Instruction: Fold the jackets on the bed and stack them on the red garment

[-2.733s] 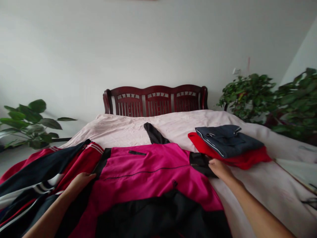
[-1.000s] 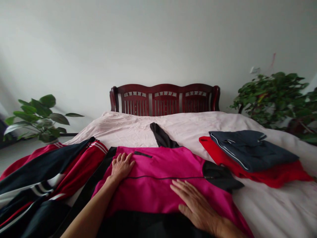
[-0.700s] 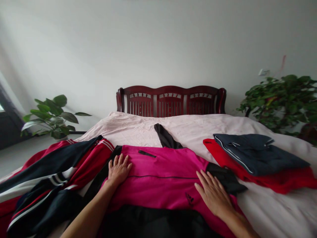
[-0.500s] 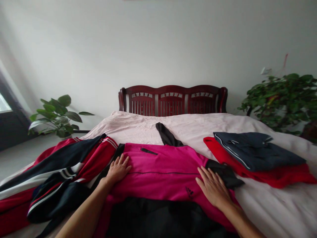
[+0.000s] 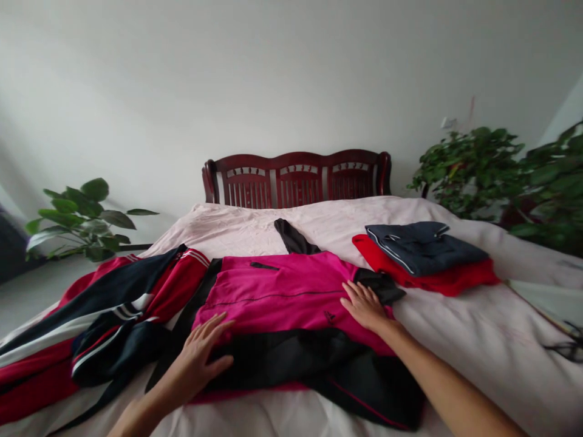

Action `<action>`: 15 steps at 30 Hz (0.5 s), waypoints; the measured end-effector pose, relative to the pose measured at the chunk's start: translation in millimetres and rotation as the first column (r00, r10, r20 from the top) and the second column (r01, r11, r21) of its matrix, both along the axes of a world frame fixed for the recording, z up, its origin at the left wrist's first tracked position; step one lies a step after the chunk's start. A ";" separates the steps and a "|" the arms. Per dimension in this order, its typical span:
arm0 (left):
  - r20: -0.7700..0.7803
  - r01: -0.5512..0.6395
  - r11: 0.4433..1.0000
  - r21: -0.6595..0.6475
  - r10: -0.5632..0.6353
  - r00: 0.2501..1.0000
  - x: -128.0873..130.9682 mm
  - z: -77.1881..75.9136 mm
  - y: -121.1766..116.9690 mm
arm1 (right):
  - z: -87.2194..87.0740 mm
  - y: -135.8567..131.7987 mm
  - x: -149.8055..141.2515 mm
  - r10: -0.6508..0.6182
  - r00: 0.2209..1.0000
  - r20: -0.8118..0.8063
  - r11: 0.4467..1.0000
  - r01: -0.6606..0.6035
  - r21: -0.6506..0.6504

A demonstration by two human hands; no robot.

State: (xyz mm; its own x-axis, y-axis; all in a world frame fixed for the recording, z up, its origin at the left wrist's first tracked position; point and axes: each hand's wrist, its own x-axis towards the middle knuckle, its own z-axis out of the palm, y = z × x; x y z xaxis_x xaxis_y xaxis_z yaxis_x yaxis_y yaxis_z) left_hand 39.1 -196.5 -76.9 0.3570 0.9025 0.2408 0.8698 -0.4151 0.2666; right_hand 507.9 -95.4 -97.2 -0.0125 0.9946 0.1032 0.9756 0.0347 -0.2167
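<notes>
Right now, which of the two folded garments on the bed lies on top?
The navy garment with white piping; the bright red folded garment lies beneath it.

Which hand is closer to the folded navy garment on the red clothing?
Right. The right hand rests on the pink jacket, short of the folded navy garment; the left hand is farther away, at the jacket's opposite side.

The pink jacket's black lower part [image 5: 273, 358] now seems folded up over its front. The left hand [image 5: 198, 358] has slid down from the pink onto that fold's edge.
</notes>
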 end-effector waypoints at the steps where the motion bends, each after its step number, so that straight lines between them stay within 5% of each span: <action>1: 0.014 0.065 0.998 0.014 -0.065 0.998 2.3 0.9 -11.5 | 6.1 -2.2 0.6 0.033 0.997 -0.068 0.999 -0.035 -0.024; 6: 0.039 0.109 0.992 -0.056 -0.107 0.993 10.4 -3.2 -34.6 | 34.8 -32.7 2.8 0.202 0.923 -0.329 0.979 -0.197 0.048; 11: 0.221 0.124 0.975 -0.182 -0.083 0.972 15.6 4.5 -19.5 | 56.0 -87.2 9.3 0.235 0.616 -0.752 0.950 -0.310 0.042; 15: 0.430 0.091 0.956 -0.279 0.040 0.902 18.4 25.1 -10.2 | 69.7 -121.3 25.6 0.160 0.505 -0.848 0.925 -0.377 -0.050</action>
